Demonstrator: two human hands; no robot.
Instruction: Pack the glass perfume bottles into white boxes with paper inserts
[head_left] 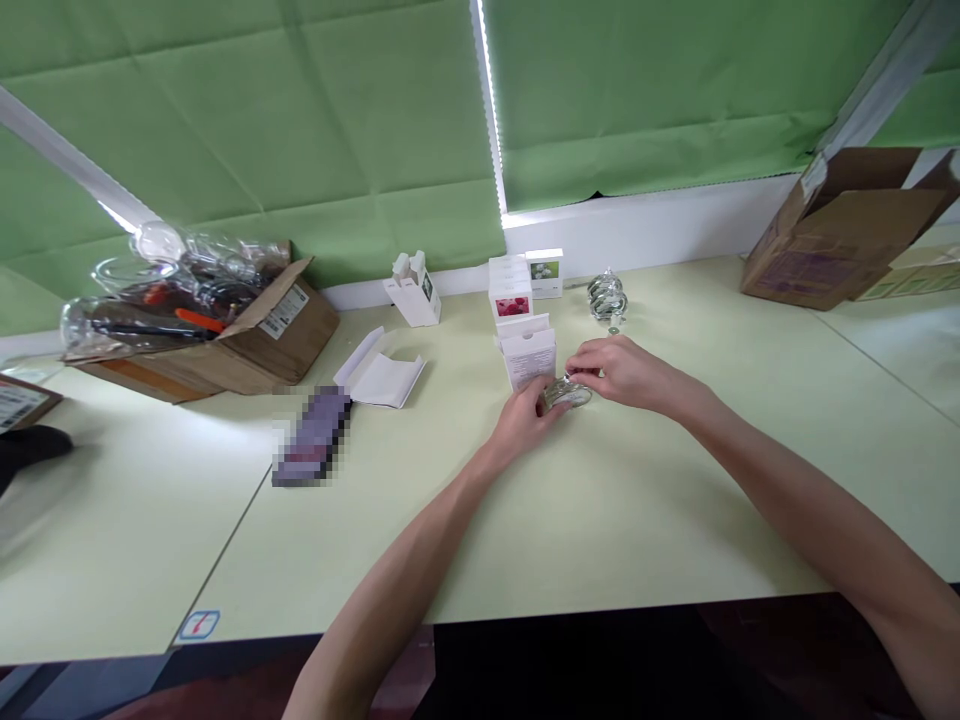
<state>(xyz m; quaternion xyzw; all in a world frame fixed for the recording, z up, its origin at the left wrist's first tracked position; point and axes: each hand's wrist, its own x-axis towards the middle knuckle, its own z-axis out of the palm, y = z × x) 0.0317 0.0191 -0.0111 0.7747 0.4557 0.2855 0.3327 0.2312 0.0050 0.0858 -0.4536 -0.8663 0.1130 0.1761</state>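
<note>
My left hand (529, 412) has its thumb and fingers around a shiny, clear-silvery oval piece (570, 394), which is low over or on the table. At the upper end of that piece, the fingertips of my right hand (619, 372) are pinched together. The exact kind of the piece is too small to tell. Directly behind my left hand stands a white printed carton (529, 358) with its top flap up. Beyond my right hand is a cluster of similar shiny pieces (607, 298), and a small round bit (613, 330) lies in front of it.
White boxes (511, 280) with flower pictures stand near the wall, and an opened white carton (415, 290) is left of them. Unfolded white card (386, 380) and a blurred purple item (315, 435) lie left. Cardboard boxes stand at the left (277, 340) and right (825, 240).
</note>
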